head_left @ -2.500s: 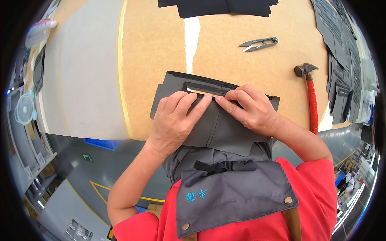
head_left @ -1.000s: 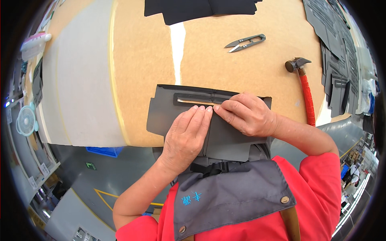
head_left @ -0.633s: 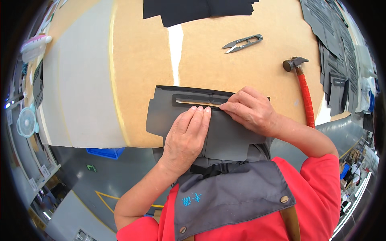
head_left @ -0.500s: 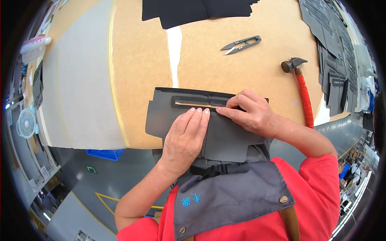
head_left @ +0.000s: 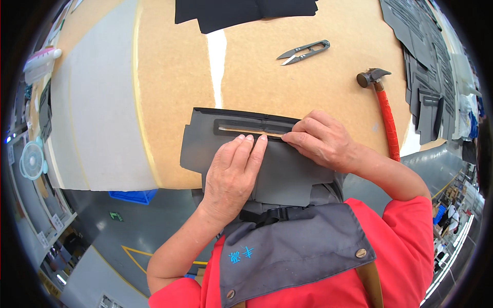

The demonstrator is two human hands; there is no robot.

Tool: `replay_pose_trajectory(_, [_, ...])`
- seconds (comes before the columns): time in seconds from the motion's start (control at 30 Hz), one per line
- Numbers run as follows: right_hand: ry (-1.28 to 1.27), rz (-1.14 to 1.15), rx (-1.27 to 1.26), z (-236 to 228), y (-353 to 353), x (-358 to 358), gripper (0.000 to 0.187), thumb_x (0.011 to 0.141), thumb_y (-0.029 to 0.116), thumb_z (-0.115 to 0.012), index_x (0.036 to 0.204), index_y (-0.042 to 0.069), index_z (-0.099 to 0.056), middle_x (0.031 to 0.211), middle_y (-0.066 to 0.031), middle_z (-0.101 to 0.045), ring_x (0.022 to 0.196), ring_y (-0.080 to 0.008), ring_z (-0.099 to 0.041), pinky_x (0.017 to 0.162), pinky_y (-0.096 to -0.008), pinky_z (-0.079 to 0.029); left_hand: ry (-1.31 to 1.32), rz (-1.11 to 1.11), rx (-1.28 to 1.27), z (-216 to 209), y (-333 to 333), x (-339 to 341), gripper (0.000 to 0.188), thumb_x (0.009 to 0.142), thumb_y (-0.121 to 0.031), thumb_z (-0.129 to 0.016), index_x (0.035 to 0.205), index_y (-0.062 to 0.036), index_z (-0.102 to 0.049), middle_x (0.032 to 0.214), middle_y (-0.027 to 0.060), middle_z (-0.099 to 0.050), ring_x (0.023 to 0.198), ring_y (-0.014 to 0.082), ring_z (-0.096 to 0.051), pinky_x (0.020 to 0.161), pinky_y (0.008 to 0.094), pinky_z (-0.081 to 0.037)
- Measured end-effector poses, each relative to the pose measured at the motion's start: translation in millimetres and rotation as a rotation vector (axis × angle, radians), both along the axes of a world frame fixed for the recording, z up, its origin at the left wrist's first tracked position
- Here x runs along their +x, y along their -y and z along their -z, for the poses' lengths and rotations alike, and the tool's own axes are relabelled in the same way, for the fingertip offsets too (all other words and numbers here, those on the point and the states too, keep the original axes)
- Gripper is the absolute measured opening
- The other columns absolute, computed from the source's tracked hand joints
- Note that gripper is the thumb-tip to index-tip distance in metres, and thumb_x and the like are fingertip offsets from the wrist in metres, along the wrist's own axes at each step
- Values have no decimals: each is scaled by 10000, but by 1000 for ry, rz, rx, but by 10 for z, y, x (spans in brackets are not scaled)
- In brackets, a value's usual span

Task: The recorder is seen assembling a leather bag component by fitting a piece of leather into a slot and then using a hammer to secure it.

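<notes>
A dark grey flat panel (head_left: 295, 167) with notched corners lies at the table's near edge and hangs over it toward me. Near its far side runs a long narrow slot (head_left: 241, 130), framed by a darker strip, with the tan table showing through. My left hand (head_left: 230, 174) rests flat on the panel, fingers stretched out and tips pressing along the slot's near edge. At the slot's right end, the thumb and forefinger of my right hand (head_left: 323, 141) pinch the edge strip. The right fingers cover that end of the slot.
Black panels (head_left: 246, 14) lie at the far side of the table. Thread snips (head_left: 303, 52) lie right of centre, and a hammer (head_left: 386, 115) with a red handle is farther right. Stacked grey pieces (head_left: 426, 66) line the right edge. A blue crate (head_left: 132, 196) stands below the table.
My right fingertips have shifted a little rightward along the slot's near edge. The left fingers have spread slightly and moved a little right relative to the panel. The whole view has shifted slightly.
</notes>
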State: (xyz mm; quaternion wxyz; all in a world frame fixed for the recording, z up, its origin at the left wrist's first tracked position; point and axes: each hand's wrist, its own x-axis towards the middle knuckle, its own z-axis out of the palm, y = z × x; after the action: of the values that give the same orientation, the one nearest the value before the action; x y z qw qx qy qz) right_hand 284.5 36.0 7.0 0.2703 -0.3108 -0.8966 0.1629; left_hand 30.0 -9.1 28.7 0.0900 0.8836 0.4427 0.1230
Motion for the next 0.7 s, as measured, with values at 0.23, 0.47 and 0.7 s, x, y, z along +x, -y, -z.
replay_pose_trajectory(0.23, [2, -27, 16, 25, 44, 105, 383, 698, 14, -788, 1072, 67, -728, 901, -38, -621, 766, -208, -586, 643, -329, -499, 7, -5, 0, 12, 16, -1, 508, 854, -22, -634, 1361, -49, -643, 1228, 103, -600, 1186, 269, -592, 1026, 389, -524])
replay_pose_trajectory(0.47, [39, -73, 67, 5, 69, 144, 429, 751, 52, -710, 1179, 52, -735, 939, -43, -602, 787, -197, -583, 670, -326, -509, 1, -37, -41, -23, 36, 51, 562, 863, -37, -618, 1412, -156, -630, 1238, 120, -574, 1195, 286, -575, 1042, 399, -500])
replay_pose_trajectory(0.7, [66, -102, 128, -12, 67, 142, 409, 772, 69, -694, 1178, 28, -726, 964, -52, -597, 811, -200, -596, 683, -328, -511, -54, -32, -21, -3, 68, 73, 593, 866, -45, -614, 1424, -244, -625, 1268, 137, -557, 1206, 295, -557, 1048, 399, -486])
